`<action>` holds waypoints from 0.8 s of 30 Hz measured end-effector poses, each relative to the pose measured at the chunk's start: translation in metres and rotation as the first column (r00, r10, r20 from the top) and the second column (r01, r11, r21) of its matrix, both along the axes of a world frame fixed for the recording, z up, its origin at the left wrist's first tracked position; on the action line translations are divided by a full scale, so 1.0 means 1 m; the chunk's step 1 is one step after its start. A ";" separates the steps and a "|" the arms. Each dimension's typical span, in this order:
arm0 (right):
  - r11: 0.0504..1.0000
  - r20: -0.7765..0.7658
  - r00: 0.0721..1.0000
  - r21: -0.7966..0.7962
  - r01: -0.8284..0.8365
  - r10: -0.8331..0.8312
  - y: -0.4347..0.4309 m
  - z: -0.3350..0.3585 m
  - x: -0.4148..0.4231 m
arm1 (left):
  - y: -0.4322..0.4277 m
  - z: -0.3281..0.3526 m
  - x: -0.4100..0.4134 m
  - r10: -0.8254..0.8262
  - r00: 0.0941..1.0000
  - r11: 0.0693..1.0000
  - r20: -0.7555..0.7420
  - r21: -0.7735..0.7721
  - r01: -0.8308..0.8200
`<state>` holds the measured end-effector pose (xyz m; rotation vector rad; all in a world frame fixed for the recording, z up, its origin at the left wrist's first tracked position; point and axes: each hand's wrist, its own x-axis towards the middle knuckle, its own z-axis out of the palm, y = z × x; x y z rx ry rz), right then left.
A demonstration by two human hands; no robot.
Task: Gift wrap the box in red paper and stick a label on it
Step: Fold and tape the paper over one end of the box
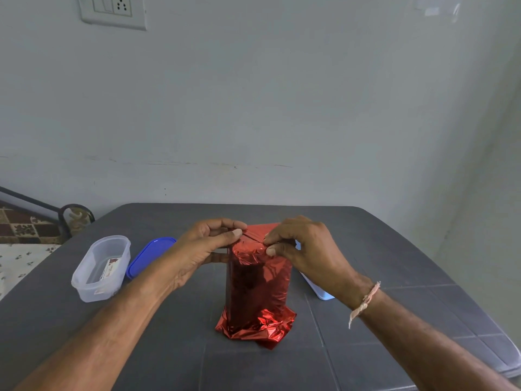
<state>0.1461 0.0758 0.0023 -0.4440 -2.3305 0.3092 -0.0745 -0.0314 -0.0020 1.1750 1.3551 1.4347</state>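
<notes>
Red paper (259,292) pinched by left hand (203,246) and right hand (307,246); tub (84,289) label (110,268) illegible.

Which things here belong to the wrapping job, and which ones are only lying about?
Job: upright box in shiny red foil paper; left hand; right hand; printed card, probably the label.
Lying about: clear plastic tub; blue plastic lid; pale blue flat object.

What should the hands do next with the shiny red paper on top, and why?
Probably press the top flaps flat and crease them. The left hand and right hand pinch the red paper at the top of the upright box, where the folds are not yet flat. The label lies in the clear tub.
</notes>
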 end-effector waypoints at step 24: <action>0.971 -0.055 0.995 0.217 0.097 -0.087 -0.001 -0.011 0.002 | 0.038 0.045 -0.011 -0.267 0.857 0.961 -0.441 -0.182 0.206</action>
